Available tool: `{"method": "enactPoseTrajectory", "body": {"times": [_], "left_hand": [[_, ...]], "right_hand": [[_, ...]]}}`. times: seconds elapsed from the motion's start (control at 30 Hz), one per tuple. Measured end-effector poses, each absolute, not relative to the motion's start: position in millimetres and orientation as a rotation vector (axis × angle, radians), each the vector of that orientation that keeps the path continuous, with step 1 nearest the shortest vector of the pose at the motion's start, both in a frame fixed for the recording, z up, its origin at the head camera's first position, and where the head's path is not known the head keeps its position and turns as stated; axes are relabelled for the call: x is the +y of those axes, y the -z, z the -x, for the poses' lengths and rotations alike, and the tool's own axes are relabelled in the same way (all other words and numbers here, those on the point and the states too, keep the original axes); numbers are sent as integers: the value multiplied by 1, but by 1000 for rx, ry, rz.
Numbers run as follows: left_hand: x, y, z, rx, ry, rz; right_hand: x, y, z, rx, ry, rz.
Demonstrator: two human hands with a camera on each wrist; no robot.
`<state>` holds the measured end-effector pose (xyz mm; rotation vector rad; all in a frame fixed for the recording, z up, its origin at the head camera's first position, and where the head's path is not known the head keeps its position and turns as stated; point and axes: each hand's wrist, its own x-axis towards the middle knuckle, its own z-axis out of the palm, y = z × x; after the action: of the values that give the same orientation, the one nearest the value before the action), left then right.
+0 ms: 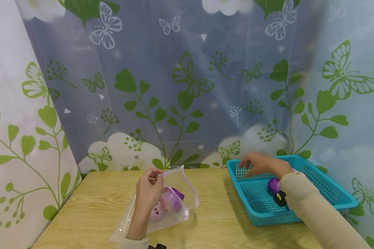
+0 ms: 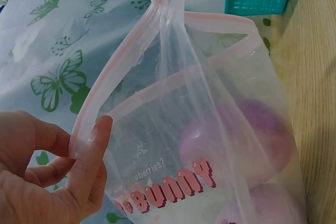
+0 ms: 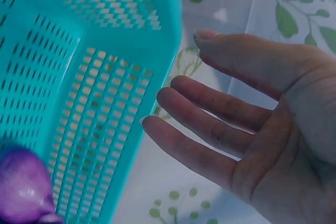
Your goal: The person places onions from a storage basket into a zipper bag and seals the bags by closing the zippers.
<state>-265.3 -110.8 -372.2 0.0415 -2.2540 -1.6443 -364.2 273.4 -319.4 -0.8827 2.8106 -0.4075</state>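
Observation:
A clear zip bag (image 1: 162, 221) with pink zip edges and "BUNNY" lettering lies on the table, its mouth spread apart. My left hand (image 1: 149, 188) pinches one edge of that mouth between thumb and fingers, as the left wrist view also shows. Rounded purple things (image 2: 236, 137) show through the plastic. My right hand (image 1: 258, 164) is over the left part of a turquoise basket (image 1: 252, 211), with its fingers loosely bent and nothing in them. In the basket sits a shiny purple, onion-shaped thing (image 3: 23, 184), partly hidden by the right wrist in the head view.
The wood-grain table (image 1: 96, 193) runs under both bag and basket, with a gap between the two. Behind it hangs a curtain (image 1: 180, 114) printed with green leaves and butterflies, close to the basket's back rim.

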Motion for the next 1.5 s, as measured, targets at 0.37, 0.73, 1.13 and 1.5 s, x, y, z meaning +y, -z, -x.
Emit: {"method": "enactPoseTrajectory", "body": {"times": [0.37, 0.73, 1.13, 1.5], "left_hand": [[-111, 372, 263, -2209, 1735, 14], [-113, 371, 262, -2253, 1715, 6], [-117, 368, 259, -2283, 1774, -3], [-119, 365, 256, -2337, 1735, 3]], "right_hand": [[304, 314, 367, 2812, 375, 748], [329, 314, 367, 2818, 387, 627], [351, 313, 365, 2813, 398, 463], [382, 318, 375, 2933, 324, 474]]}}
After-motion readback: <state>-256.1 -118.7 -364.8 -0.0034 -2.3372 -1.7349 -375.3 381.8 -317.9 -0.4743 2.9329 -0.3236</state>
